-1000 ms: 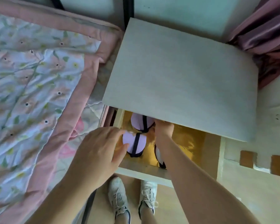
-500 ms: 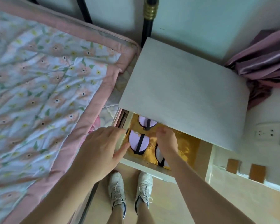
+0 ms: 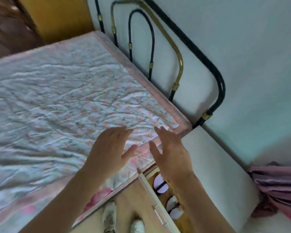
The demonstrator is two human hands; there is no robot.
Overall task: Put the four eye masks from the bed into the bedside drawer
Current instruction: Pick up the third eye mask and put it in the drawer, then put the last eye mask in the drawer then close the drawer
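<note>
My arms are bare from the wrists back to the picture's edge, with no sleeve in sight. My left hand (image 3: 110, 149) and right hand (image 3: 170, 153) look bare too, though blur hides fine detail. Below, I wear white lace-up sneakers (image 3: 137, 226), scuffed grey.

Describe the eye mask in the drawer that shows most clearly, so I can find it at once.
Start at the white bedside cabinet top right of the floral bed. Below its near edge the drawer stands open. The eye mask lies at the drawer's far end, beside the right hand's wrist: pale lilac, crossed by a black strap, while the nearer masks look whiter.
</note>
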